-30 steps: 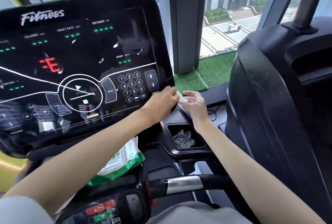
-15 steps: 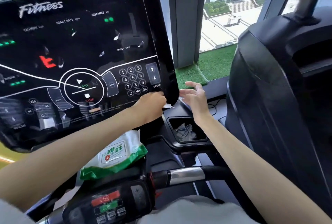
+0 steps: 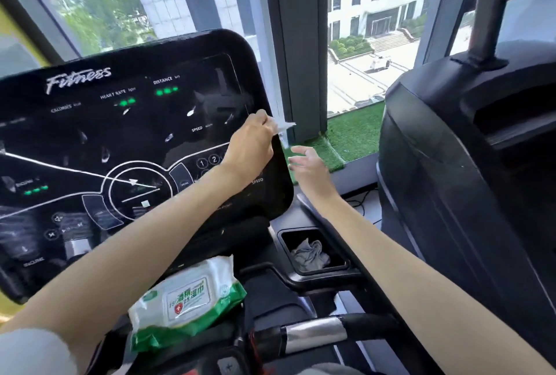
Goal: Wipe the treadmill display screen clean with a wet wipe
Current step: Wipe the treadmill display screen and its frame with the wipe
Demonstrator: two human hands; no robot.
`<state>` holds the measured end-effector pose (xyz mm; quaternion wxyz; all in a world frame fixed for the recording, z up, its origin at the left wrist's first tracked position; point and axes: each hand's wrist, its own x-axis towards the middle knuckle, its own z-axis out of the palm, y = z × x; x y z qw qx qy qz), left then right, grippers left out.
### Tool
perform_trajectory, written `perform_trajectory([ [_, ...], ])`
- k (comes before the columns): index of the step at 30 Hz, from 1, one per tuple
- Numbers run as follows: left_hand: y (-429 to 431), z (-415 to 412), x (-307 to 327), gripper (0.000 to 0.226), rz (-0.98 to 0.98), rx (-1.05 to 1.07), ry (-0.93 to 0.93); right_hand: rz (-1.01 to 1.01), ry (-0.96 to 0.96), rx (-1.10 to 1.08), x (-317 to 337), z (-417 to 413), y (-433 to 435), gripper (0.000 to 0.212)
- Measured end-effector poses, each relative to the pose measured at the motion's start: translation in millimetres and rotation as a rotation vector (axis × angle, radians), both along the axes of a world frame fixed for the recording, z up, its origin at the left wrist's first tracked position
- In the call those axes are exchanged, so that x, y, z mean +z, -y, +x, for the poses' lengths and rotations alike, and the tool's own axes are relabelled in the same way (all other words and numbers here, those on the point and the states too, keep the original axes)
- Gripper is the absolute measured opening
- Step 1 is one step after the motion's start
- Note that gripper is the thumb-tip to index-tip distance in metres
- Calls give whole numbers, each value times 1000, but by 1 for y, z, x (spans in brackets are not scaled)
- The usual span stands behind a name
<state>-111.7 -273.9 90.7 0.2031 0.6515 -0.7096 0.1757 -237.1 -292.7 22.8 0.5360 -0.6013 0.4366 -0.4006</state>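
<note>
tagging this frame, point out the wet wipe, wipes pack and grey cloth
wet wipe (image 3: 284, 127): head view, loose white end
wipes pack (image 3: 186, 298): head view, printed label
grey cloth (image 3: 310, 254): head view, crumpled middle

Pinching a wet wipe (image 3: 284, 127) in the left hand (image 3: 251, 149) at the display screen's (image 3: 120, 140) right edge; holding the right hand (image 3: 310, 168) open just below-right of it.

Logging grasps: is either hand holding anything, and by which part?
Left hand pinches the wipe by one end; right hand holds nothing.
</note>
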Motion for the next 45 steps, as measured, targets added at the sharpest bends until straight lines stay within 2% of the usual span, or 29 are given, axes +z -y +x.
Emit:
perform_trajectory([
  [4,19,14,34,28,-144,46,-28,-213,-127,45,21,10,-2,57],
  [10,28,38,73,38,-314,71,-80,-744,-447,-3,32,34,-6,70],
  [15,30,51,92,23,-363,135,-112,-901,-501,21,49,56,-13,71],
  [20,27,71,120,19,-381,228,-168,-979,-497,48,67,64,-15,68],
  [21,24,78,129,19,-399,256,-242,-995,-489,38,73,64,-12,67],
  [22,19,85,138,24,-421,299,-397,-1000,-470,17,79,64,-9,67],
  [23,14,92,149,28,-483,317,-635,-988,-441,-5,86,63,-6,67],
  [25,-5,95,164,25,-592,239,-1306,-924,-348,-38,103,61,-1,63],
  [26,-17,91,166,23,-539,140,-1630,-863,-277,-38,112,62,-1,59],
  [27,-30,85,165,21,-426,18,-1826,-762,-183,-7,122,63,-1,53],
  [28,-41,81,160,19,-299,-71,-1888,-617,-57,53,132,66,-4,47],
  [30,-56,78,149,17,-121,-190,-1897,-263,258,223,154,73,-11,31],
  [32,-68,85,142,15,-47,-280,-1880,8,464,383,171,80,-17,24],
  [34,-79,95,135,14,-16,-322,-1789,109,554,479,178,88,-21,25],
  [37,-96,111,123,15,-112,-160,-1597,185,626,557,177,100,-29,18],
  [39,-109,116,119,15,-167,-96,-1514,175,570,603,173,107,-36,21],
  [41,-122,120,115,17,-205,-29,-1475,69,445,543,167,119,-46,16],
  [43,-130,122,108,23,-273,131,-1427,-170,271,342,164,132,-55,9],
  [45,-139,123,99,28,-298,231,-1496,-459,151,202,162,144,-66,8],
])
